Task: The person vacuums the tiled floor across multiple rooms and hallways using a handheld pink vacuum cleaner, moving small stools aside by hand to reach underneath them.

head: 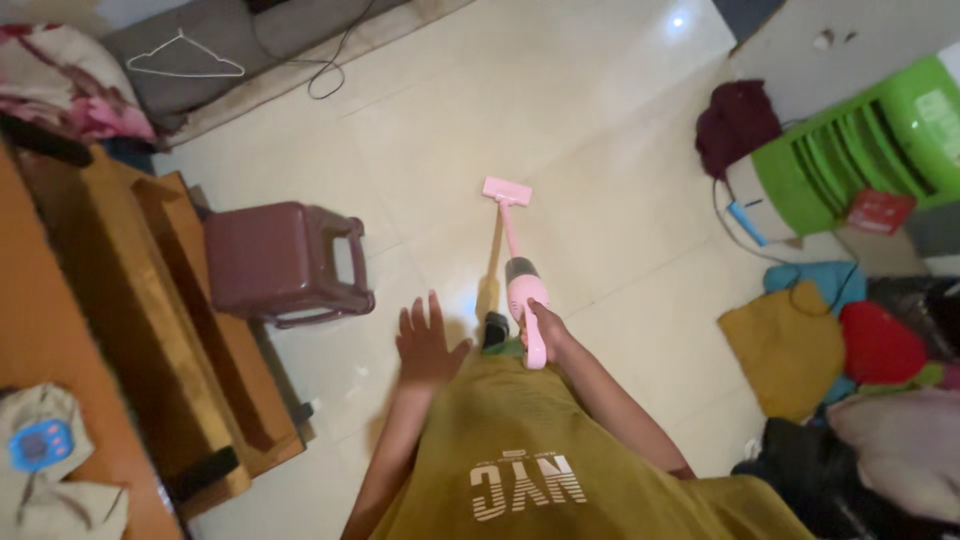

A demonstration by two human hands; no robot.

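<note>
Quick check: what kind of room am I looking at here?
Likely a lived-in room of a home: tiled floor, piles of clothes along one side, a wooden bed frame, and the right hand holding a pink stick vacuum.

I counted one pink stick vacuum (pixel 520 270), one maroon plastic stool (pixel 285 262), one white wire hanger (pixel 185 62) and one green-fronted fan unit (pixel 850 155). I saw two hands, the left hand (pixel 428 345) and the right hand (pixel 545 328). One black cable (pixel 330 70) lay on the floor, and one blue gadget (pixel 40 445) sat on cloth.
</note>
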